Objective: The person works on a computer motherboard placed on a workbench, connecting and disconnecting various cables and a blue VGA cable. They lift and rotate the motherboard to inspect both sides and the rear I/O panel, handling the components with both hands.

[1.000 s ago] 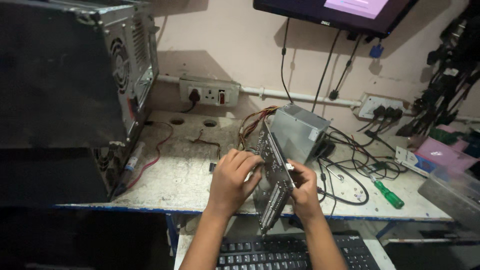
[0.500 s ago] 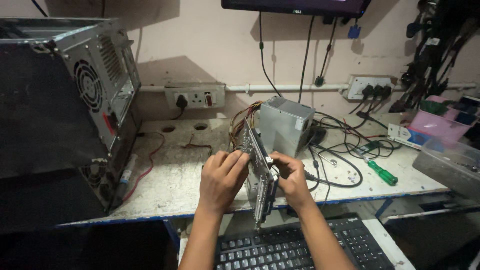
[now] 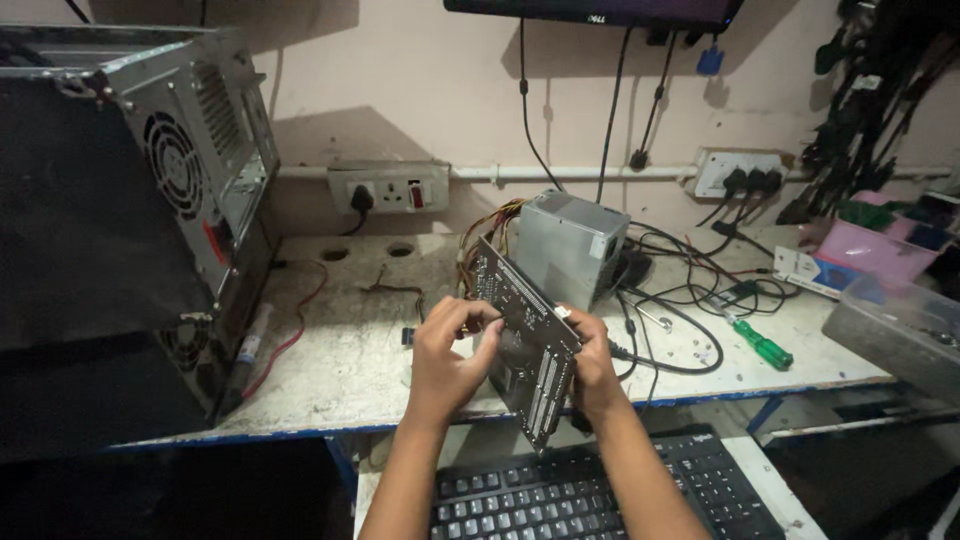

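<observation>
**Circuit board held on edge between both hands, above bench front**

Head view, looking down. Both hands meet at a dark rectangular circuit board with rows of slots and connectors (image 3: 525, 345), raised off the bench and tilted up on edge. Its long axis runs from upper left, near the wire bundle, down to lower right, where the bottom corner hangs over the black keyboard (image 3: 590, 495).

Left hand (image 3: 447, 352): on the board's left face, fingers curled against it at the upper-middle, thumb toward the top edge. Closed on the board, not merely resting.

Right hand (image 3: 592, 365): on the opposite side, gripping the right-hand edge about midway along, fingers wrapped behind and mostly hidden. Neither hand is clearly nearer; the board sits squarely between them, faces turned left and right.

Around them:
- Grey metal power supply box (image 3: 563, 245) just behind the board, its bundle of coloured wires (image 3: 478, 235) fanning out to the left.
- Open grey computer case (image 3: 150, 200) lying at the left of the worn white workbench (image 3: 340, 340).
- Green-handled screwdriver (image 3: 758, 343) well to the right, among loose black cables (image 3: 680, 300).
- Wall socket plate with red switch (image 3: 392, 190) on the wall behind.
</observation>
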